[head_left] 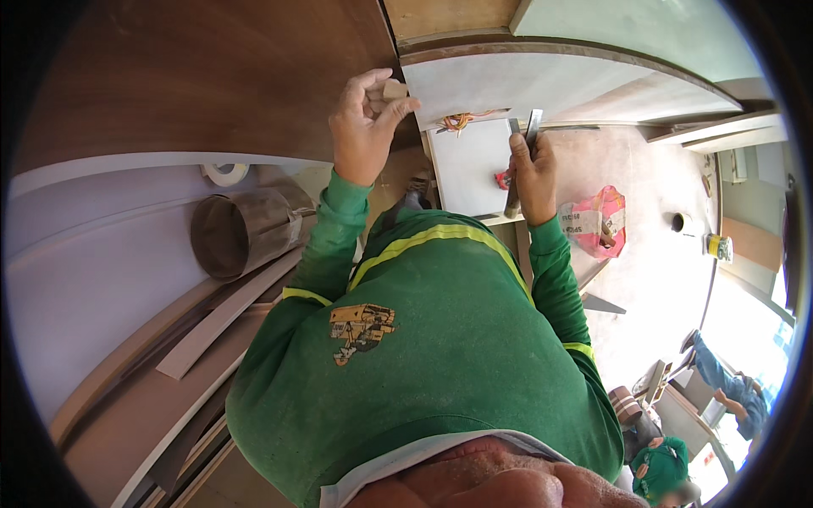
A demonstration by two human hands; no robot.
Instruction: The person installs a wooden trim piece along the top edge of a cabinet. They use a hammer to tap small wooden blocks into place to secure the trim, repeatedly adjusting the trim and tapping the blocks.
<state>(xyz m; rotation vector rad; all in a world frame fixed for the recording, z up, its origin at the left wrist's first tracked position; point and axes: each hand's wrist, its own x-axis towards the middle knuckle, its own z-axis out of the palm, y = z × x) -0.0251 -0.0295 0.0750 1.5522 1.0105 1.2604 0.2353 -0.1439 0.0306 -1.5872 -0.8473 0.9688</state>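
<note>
My left hand [357, 140] is raised beside the edge of a large dark brown panel [212, 85]. Its thumb and fingers pinch a small pale tan block [394, 90] that looks like wood. Farther right, my right hand [535, 179] is closed around a chisel [533, 127], its flat metal blade pointing away from me and its dark handle showing below the fist. Under that hand lies a white board [474, 165] with a small red object [502, 179] on it. A bundle of orange wires [457, 124] rests by a long whitish panel [542, 80].
At left are a brown cylinder [222, 233], a white ring-shaped roll [226, 174] and several long boards [220, 317]. A pink and white bag [614, 216] and a can [720, 247] stand on the right. Two people [665, 466] [737, 394] are at the lower right.
</note>
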